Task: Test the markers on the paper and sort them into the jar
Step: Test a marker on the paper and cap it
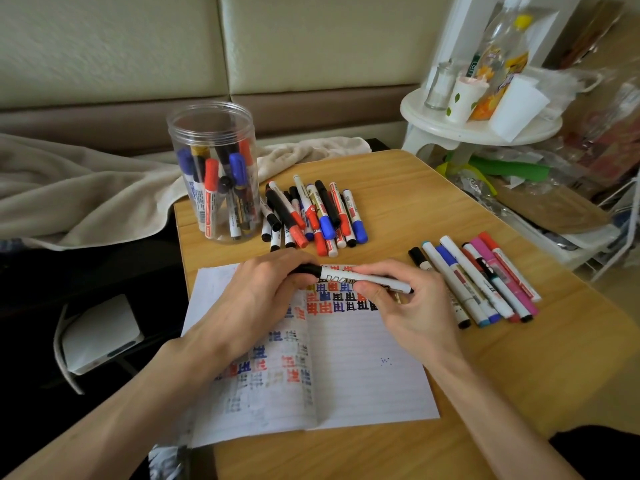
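Both my hands hold one white marker with a black cap [341, 274] level above the lined paper [363, 368]. My left hand [256, 299] grips the black cap end. My right hand [401, 303] pinches the white barrel. The paper carries rows of red, blue and black test marks. A clear plastic jar [214, 171] stands upright at the table's back left with several markers in it. A pile of red, blue and black markers [311, 216] lies right of the jar. A second row of markers [485, 282] lies right of the paper.
The wooden table [433, 209] ends near the jar on the left. A beige blanket [76, 192] lies behind it. A white round stand [481, 126] with cups and a bottle is at the back right. A white box [100, 334] sits below left.
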Demonstrator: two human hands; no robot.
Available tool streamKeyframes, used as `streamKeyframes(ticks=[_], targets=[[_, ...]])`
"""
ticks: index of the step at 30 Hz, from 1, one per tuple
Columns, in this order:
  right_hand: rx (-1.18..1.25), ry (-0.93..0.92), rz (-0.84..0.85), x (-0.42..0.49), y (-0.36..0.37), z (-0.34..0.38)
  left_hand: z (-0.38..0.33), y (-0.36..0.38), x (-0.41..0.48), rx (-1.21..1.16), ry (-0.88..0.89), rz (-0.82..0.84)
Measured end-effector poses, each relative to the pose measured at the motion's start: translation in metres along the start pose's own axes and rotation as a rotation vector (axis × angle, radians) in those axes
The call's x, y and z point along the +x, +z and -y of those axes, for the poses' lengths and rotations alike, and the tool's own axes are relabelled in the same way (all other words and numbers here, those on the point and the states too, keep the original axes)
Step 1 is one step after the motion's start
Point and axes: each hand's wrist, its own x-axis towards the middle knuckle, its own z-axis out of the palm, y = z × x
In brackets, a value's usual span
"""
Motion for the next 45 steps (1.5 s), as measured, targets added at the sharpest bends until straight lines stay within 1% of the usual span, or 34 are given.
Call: streamKeyframes(ticks=[3, 6, 8, 12, 13, 15, 19, 22, 25, 27, 30, 34, 39, 45], targets=[[0.012, -0.032, 0.021, 0.008, 0.0, 0.003, -0.002, -0.014, 0.007, -0.057, -0.047, 0.028], [0.022, -0.055, 0.021, 0.014, 0.007, 0.005, -0.007, -0.034, 0.016, -0.217, -0.1, 0.059], [0.026, -0.045, 0.009, 0.016, 0.013, 0.003, -0.01, -0.043, 0.019, -0.357, -0.115, 0.003], [0.008, 0.04, -0.013, 0.023, 0.016, -0.001, -0.011, -0.054, 0.023, -0.568, -0.132, -0.212], [0.002, 0.054, -0.004, 0.024, 0.016, -0.002, -0.011, -0.059, 0.025, -0.571, -0.122, -0.278], [-0.012, 0.057, 0.007, 0.025, 0.017, -0.001, -0.013, -0.075, 0.031, -0.49, -0.058, -0.406], [-0.018, 0.064, 0.013, 0.025, 0.021, -0.002, -0.023, -0.114, 0.052, -0.396, 0.044, -0.616], [-0.029, 0.064, 0.018, 0.026, 0.027, -0.001, -0.029, -0.14, 0.072, -0.356, 0.097, -0.73], [-0.111, -0.015, 0.06, 0.032, 0.038, 0.007, -0.033, -0.164, 0.091, -0.252, 0.165, -0.797], [-0.135, -0.037, 0.085, 0.035, 0.043, 0.012, -0.033, -0.172, 0.1, -0.171, 0.169, -0.789], [-0.144, -0.052, 0.077, 0.036, 0.045, 0.012, -0.024, -0.17, 0.105, -0.101, 0.078, -0.726], [-0.141, -0.031, 0.068, 0.037, 0.042, 0.009, -0.007, -0.16, 0.1, -0.1, -0.035, -0.671], [-0.147, -0.019, 0.064, 0.037, 0.043, 0.009, 0.004, -0.15, 0.096, -0.009, -0.081, -0.661], [-0.145, -0.008, 0.067, 0.034, 0.043, 0.005, 0.021, -0.135, 0.088, 0.201, -0.139, -0.503]])
